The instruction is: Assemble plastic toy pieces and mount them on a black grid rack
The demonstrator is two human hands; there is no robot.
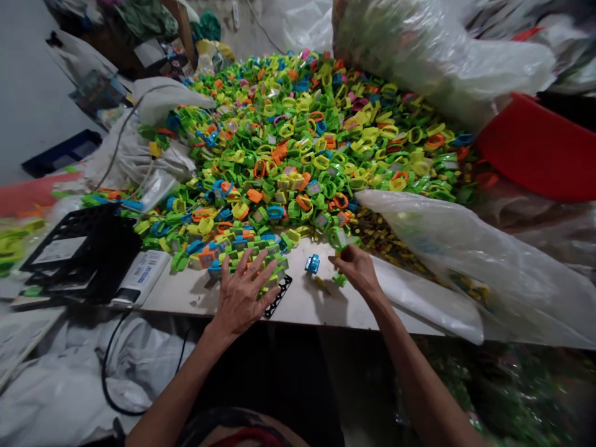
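Note:
My left hand (242, 292) lies flat with spread fingers on a row of small coloured plastic rings set on a black grid tray (278, 298) at the table's front edge. My right hand (356, 268) is closed in a pinch over a small green plastic piece (339, 279) on the white tabletop. A loose blue ring piece (311, 264) lies between the two hands. Behind them spreads a huge heap of green, yellow, orange and blue plastic rings (302, 143).
A clear plastic bag (456, 248) lies to the right, with a red bin (535, 149) behind it. A bigger filled bag (419, 49) sits at the back right. On the left stand a black crate (79, 248), a white device (142, 276) with a cable, and white bags (139, 149).

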